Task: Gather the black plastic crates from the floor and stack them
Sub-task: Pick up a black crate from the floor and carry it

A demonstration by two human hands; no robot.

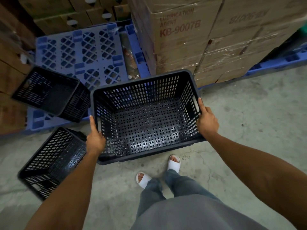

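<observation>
Held crate (146,117) in the middle above the floor (249,130), left hand (95,140) and right hand (207,122) on its side rims. Second crate (49,95) left on pallet (86,47). Third crate (51,163) on floor, lower left. Boxes (207,39) behind, right.

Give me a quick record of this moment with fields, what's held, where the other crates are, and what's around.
held crate: black crate, upright, open side up, nothing inside, lifted in front of the person
left hand: left hand grips the crate's left rim
right hand: right hand grips the crate's right rim
second crate: tilted crate resting on the blue pallet
third crate: tipped crate on the concrete floor
surroundings: wrapped cardboard boxes behind
</observation>
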